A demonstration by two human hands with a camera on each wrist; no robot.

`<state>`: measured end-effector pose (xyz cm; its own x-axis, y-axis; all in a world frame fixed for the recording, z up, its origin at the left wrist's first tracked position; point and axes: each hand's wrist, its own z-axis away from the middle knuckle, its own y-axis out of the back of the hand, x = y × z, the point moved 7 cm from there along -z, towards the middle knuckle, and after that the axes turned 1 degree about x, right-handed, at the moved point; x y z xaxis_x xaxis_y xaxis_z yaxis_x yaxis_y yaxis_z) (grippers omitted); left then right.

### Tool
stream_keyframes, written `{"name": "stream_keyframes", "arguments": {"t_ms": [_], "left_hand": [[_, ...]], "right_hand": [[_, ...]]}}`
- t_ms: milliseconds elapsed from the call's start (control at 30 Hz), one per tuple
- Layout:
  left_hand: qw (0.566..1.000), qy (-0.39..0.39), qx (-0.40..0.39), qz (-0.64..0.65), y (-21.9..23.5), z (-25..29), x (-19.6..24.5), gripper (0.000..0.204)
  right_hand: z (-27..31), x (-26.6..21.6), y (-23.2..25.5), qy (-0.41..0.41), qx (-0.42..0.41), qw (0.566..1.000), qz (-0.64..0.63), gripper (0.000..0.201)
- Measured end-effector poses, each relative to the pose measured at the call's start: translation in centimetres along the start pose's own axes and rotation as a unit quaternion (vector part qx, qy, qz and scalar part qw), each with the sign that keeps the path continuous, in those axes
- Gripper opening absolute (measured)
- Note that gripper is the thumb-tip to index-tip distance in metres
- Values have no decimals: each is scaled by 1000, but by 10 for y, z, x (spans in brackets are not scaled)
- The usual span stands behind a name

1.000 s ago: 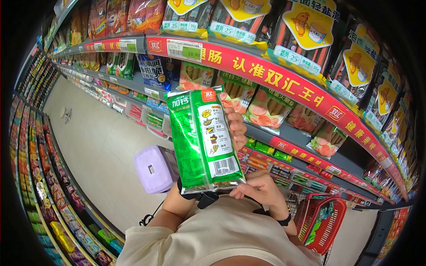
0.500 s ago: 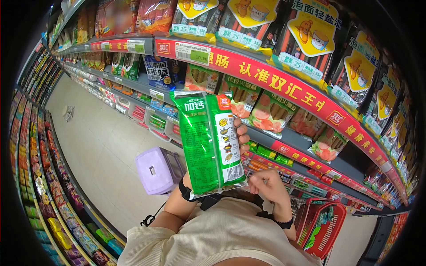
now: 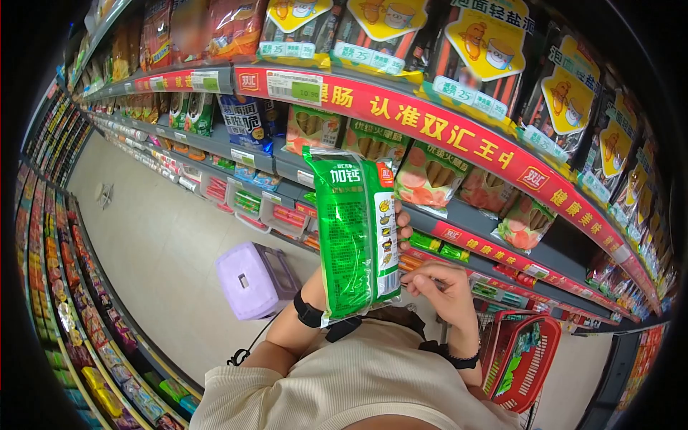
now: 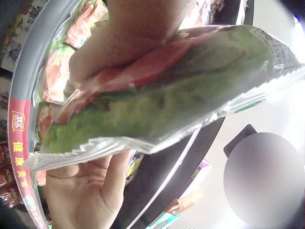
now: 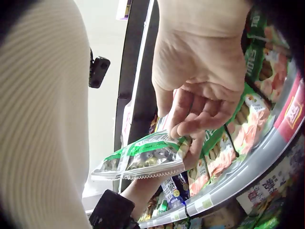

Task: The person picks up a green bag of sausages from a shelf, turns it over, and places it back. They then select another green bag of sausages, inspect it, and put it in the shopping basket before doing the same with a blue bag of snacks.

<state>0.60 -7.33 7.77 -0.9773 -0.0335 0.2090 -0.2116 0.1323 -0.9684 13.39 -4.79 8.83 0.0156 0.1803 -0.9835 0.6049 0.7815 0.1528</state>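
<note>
A green package point(image 3: 347, 236), its printed back facing up, stands tilted above the lap in the head view. My left hand point(image 3: 405, 228) grips it from behind, fingers showing at its right edge. The left wrist view has this hand point(image 4: 128, 43) on the pink-and-green side of the package point(image 4: 167, 100). My right hand point(image 3: 446, 290) is beside the lower right edge, fingers loosely bent. Seen from the right wrist, the right hand's point(image 5: 200, 78) fingertips lie at the package's point(image 5: 147, 157) edge; whether they press on it I cannot tell.
Shelves of packaged sausages run across the top and right behind a red label strip point(image 3: 430, 136). A purple stool point(image 3: 247, 283) stands on the floor at left, a red basket point(image 3: 541, 365) at lower right. Another stocked shelf point(image 3: 86, 322) curves along the left.
The package has moved right and slightly down and has turned, its white panel now narrower. My right hand has risen slightly beside its lower edge. My left hand keeps its hold.
</note>
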Motion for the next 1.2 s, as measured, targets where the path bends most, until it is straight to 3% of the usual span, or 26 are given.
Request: {"name": "stream_keyframes", "arguments": {"t_ms": [233,300,367,433,467,533,600,667,700,800,867,933,967,1000,1067,1100,1133,1200], "left_hand": [[999,45,-1,-9,0,-13,-20,41],[992,40,80,-92,11,-13,-25,41],[985,71,99,-123,27,-22,-34,36],[964,105,169,-175,34,-25,-43,29],[963,116,163,-178,30,-30,-46,29],[925,136,227,-274,25,-37,-50,27],[941,81,229,-235,44,-56,-62,41],[912,109,258,-300,16,-66,-74,50],[915,103,231,-315,17,-73,-80,54],[908,60,207,-360,13,-89,-88,58],[908,62,209,-358,7,-101,-88,55],[832,56,252,-492,-5,-109,-74,43],[851,6,244,-465,0,-116,-71,23],[850,9,244,-468,-2,-120,-73,23],[849,-72,221,-474,-16,-129,-67,11],[845,-118,226,-470,-16,-132,-63,10],[844,-115,224,-474,-15,-135,-64,10],[834,-154,231,-477,-20,-138,-62,10]], "right_hand": [[9,2,15,-23,19,1000,-3,10],[10,3,22,-7,35,999,-9,11],[12,-2,35,9,58,998,-13,15],[14,-15,41,52,6,998,-24,31],[16,-17,50,53,19,998,-23,31],[22,-24,62,72,8,995,-69,44],[27,-24,79,58,14,997,-38,48],[31,-21,99,41,51,997,-36,49],[33,-21,106,41,55,997,-35,49],[38,-6,137,-55,164,983,64,47],[36,1,152,-28,208,971,112,39],[30,7,171,32,276,961,-6,28],[28,7,180,40,304,952,-12,20],[23,6,184,40,308,951,-14,20],[16,12,196,12,350,936,-23,19],[12,13,199,43,364,930,-28,20],[7,19,201,44,368,928,-31,20],[-1,16,199,84,344,931,85,21]]}}
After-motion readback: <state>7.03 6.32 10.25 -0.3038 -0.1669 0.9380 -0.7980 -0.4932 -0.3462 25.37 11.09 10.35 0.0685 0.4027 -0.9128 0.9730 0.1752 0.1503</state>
